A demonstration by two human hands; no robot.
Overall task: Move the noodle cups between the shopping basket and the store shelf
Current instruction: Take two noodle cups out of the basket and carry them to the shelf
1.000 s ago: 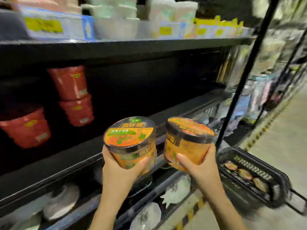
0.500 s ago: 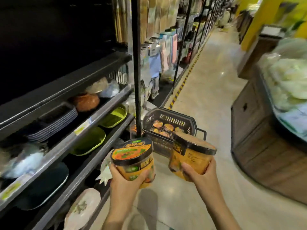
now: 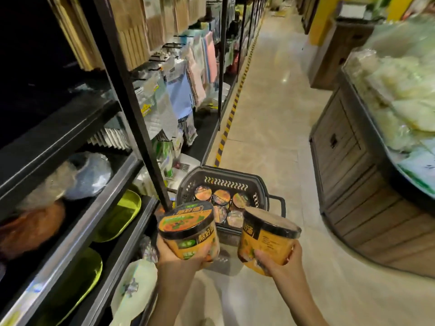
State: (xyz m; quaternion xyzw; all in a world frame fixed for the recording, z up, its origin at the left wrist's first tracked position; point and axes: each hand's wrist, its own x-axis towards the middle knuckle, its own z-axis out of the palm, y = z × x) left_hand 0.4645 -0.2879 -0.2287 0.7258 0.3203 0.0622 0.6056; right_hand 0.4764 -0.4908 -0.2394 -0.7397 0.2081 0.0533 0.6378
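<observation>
The left hand (image 3: 175,255) grips one cup (image 3: 188,228) from below, fingers curled round its base; the right hand (image 3: 280,262) grips a second cup (image 3: 267,238) the same way, tilted; both hang just before the basket (image 3: 226,182) on the floor, which already holds several cups; I think it is best to lower them upright into the free near corner, one at a time, not drop them.

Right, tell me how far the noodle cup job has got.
Done: several round noodle cups already lie in the black plastic shopping basket on the floor. In hand: the left hand grips one orange black-lidded cup, the right hand another. Left: setting both into the basket.
</observation>
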